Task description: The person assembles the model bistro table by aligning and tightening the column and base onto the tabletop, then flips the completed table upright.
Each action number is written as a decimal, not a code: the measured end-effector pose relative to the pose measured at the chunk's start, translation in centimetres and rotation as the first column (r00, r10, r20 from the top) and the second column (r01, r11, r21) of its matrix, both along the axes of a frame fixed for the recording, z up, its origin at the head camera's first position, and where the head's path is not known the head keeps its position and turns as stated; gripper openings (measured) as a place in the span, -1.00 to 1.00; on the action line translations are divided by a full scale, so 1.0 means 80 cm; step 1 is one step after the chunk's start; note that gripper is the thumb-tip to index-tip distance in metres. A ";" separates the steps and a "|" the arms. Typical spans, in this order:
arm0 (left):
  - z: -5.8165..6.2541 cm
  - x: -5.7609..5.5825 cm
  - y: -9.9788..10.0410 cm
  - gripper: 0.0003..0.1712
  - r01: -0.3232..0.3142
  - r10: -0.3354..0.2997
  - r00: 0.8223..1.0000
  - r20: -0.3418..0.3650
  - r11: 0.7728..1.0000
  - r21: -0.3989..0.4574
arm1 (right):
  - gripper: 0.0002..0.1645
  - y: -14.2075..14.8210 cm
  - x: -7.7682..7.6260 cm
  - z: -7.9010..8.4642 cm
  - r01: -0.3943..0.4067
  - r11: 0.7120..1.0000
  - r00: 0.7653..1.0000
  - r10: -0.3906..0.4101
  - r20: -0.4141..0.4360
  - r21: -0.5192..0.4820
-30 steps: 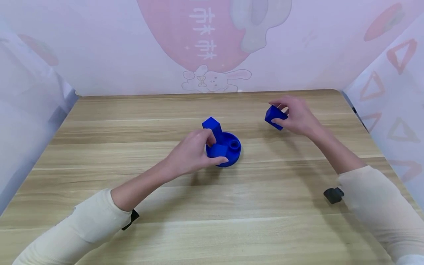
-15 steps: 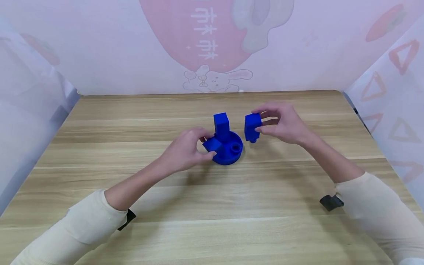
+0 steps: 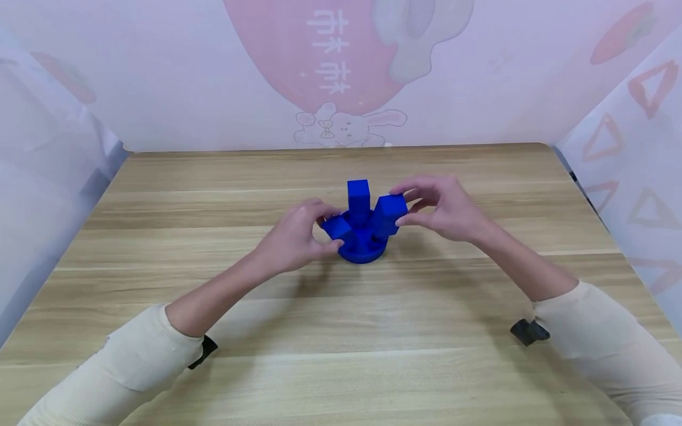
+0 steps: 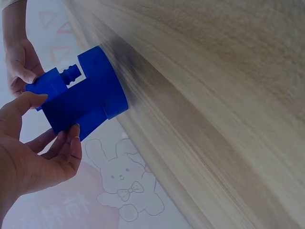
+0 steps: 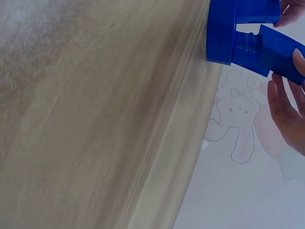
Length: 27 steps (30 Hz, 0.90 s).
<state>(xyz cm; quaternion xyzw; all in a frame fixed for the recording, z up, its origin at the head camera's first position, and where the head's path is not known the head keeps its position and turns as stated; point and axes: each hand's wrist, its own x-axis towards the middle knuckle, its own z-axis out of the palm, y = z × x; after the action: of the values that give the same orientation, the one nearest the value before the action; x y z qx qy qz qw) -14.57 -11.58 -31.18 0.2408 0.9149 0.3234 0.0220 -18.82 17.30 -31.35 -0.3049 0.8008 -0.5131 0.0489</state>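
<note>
A round blue base (image 3: 362, 257) stands on the wooden table with blue rectangular blocks rising from it. My left hand (image 3: 290, 242) pinches the left block (image 3: 337, 228) between thumb and fingers. Behind it, another upright block (image 3: 359, 198) stands on the base, untouched. My right hand (image 3: 450, 210) grips a third block (image 3: 390, 214), slightly tilted, over the right side of the base. From this block's lower end juts a ridged peg (image 5: 247, 42), seen in the right wrist view close to the base. Whether the peg has entered the socket there is hidden.
The wooden table (image 3: 341, 367) spreads around the base, its back edge against a pink printed backdrop (image 3: 341, 71). White printed sheets (image 3: 634, 154) hang at the sides. A dark wrist device (image 3: 530, 332) shows by the right sleeve.
My right hand has brought its block leftward and down from the right to the base, turning it upright. My left hand has shifted slightly left and up, still at the left block.
</note>
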 end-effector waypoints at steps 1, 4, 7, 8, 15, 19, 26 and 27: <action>0.000 0.000 0.000 -0.46 0.000 0.000 1.000 -0.001 1.000 0.006 | -0.51 -0.001 0.000 -0.001 -0.006 1.000 1.000 0.006 -0.008 -0.001; -0.002 -0.001 0.001 -0.44 -0.002 0.002 1.000 -0.005 1.000 0.021 | -0.49 -0.004 0.000 -0.006 -0.028 1.000 0.999 0.028 -0.032 0.000; -0.002 -0.002 0.002 -0.49 -0.011 0.011 1.000 -0.008 1.000 0.026 | -0.46 -0.007 -0.002 -0.010 -0.059 0.998 0.995 0.061 -0.074 0.028; -0.002 -0.002 0.002 -0.51 -0.014 0.014 1.000 -0.009 1.000 0.026 | -0.46 -0.007 -0.002 -0.011 -0.068 0.997 0.994 0.071 -0.087 0.037; -0.002 -0.004 0.002 -0.54 -0.017 0.017 1.000 -0.011 1.000 0.024 | -0.45 -0.006 -0.010 -0.018 -0.116 0.987 0.985 0.129 -0.115 0.113; -0.002 -0.005 0.001 -0.54 -0.006 0.007 1.000 -0.016 0.999 0.034 | -0.38 0.002 -0.017 -0.017 -0.214 0.963 0.967 0.233 -0.100 0.166; -0.002 -0.006 0.001 -0.52 0.005 -0.004 1.000 -0.020 0.999 0.035 | -0.39 0.007 -0.026 -0.011 -0.378 0.889 0.907 0.411 -0.087 0.259; -0.002 -0.006 0.001 -0.52 0.007 -0.006 1.000 -0.020 0.999 0.035 | -0.40 0.006 -0.027 -0.010 -0.378 0.887 0.907 0.413 -0.087 0.266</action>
<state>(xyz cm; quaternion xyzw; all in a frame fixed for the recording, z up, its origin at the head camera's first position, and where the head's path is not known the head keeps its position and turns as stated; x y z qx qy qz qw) -15.03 -11.53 -31.31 0.2472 0.9085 0.3369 0.0095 -20.98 17.79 -32.11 -0.4892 0.7798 -0.3673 0.1327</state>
